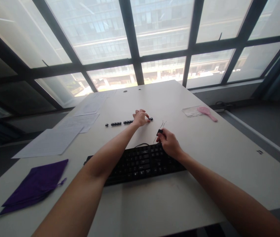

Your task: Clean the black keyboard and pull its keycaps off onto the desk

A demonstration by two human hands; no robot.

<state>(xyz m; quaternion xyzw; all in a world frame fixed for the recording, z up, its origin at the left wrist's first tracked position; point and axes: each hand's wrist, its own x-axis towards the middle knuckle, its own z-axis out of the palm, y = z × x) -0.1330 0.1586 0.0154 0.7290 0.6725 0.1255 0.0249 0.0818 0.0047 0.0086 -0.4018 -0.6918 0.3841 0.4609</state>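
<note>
A black keyboard (145, 162) lies across the table in front of me, partly covered by my left forearm. Beyond it, small black keycaps (116, 124) form a row on the white tabletop. My left hand (140, 118) reaches over the right part of this row, its thumb and a finger at a keycap (151, 118) near the row's right end. Over the keyboard's upper right, my right hand (169, 141) is closed around a small black keycap puller (159, 131) with thin wire prongs pointing away from me.
Sheets of white paper (48, 141) lie at the left, with a purple cloth pouch (35, 184) nearer me. A pink hairbrush (207, 112) rests by a clear plastic bag (191, 111) at the right. Large windows stand behind the white table (219, 158).
</note>
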